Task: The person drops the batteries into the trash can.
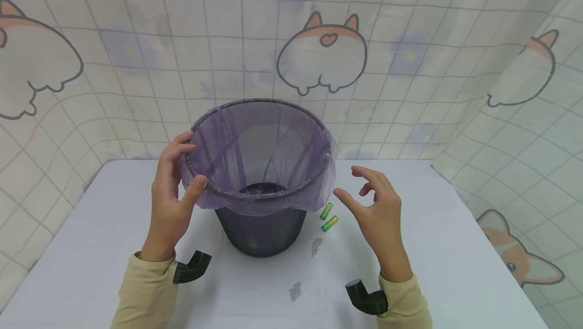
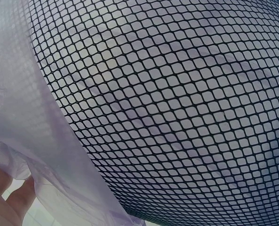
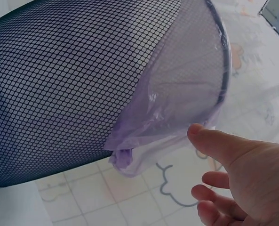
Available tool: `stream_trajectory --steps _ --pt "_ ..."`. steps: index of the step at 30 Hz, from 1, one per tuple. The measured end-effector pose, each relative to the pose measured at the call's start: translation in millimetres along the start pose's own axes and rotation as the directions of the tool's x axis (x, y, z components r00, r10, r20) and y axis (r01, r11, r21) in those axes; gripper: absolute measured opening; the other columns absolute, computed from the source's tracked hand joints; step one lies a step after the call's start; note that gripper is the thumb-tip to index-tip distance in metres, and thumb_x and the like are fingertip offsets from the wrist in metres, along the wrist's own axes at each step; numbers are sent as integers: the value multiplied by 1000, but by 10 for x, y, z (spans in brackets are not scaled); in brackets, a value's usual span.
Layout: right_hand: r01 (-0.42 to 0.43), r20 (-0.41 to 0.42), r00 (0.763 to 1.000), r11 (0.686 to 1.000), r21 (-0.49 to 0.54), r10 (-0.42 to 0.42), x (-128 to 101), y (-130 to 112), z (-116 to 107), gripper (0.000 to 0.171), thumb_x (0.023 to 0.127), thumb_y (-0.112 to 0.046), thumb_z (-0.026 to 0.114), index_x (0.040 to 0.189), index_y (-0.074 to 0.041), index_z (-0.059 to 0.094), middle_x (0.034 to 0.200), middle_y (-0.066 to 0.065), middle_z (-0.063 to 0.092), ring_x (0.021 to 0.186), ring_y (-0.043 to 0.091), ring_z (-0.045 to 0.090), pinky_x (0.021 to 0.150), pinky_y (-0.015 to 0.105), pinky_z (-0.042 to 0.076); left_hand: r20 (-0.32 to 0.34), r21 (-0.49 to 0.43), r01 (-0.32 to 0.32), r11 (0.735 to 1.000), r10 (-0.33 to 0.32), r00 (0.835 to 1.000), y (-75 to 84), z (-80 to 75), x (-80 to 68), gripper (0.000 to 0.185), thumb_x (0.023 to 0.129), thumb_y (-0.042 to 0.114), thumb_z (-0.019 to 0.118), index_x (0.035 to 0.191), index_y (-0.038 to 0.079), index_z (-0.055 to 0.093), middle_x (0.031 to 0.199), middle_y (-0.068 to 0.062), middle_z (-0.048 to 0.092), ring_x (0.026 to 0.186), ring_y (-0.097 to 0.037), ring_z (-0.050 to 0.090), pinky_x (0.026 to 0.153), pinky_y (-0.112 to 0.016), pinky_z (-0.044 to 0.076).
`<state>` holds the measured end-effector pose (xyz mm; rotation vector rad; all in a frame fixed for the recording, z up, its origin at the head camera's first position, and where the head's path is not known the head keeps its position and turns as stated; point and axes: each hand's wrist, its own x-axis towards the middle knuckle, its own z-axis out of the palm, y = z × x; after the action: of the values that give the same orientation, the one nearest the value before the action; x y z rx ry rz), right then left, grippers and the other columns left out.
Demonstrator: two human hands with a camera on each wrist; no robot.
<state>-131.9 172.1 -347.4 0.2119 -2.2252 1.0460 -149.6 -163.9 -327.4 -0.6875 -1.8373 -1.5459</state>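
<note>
A black mesh wastebasket (image 1: 259, 233) stands upright on the table, tall in the middle of the head view. It is lined with a thin purple trash bag (image 1: 218, 149), whose edge is folded outward over the rim and hangs loosely outside. My left hand (image 1: 170, 192) holds the left side of the bagged rim, fingers curled over it and thumb at the front; in the left wrist view the bag partly hides it. On the right, my right hand (image 1: 378, 210) hovers apart from the rim with nothing in it, thumb and fingers spread. A purple knotted bunch (image 3: 123, 159) of the bag shows in the right wrist view.
Two green-and-yellow batteries (image 1: 328, 216) lie on the white table (image 1: 91, 248), right of the wastebasket's base. Grey worn patches (image 1: 295, 291) mark the tabletop. A checked curtain (image 1: 401, 15) with cartoon dogs surrounds the back and sides.
</note>
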Motion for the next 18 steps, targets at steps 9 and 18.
stream_trajectory --steps 9,18 --pt "-8 91 996 999 -31 11 5 98 -46 56 71 -20 85 122 -12 64 114 4 67 80 12 49 68 24 33 -2 -1 14 1000 -14 1000 -3 -5 -18 48 88 4 60 130 -10 44 150 -17 37 143 -27 32 117 -25 28" --pt "-27 148 988 998 -57 35 15 185 -40 57 73 -22 84 124 -12 62 118 4 66 82 12 50 69 22 35 -1 1 13 1000 -13 1000 6 -1 -5 48 87 4 60 130 -9 44 150 -16 38 142 -27 32 116 -25 29"
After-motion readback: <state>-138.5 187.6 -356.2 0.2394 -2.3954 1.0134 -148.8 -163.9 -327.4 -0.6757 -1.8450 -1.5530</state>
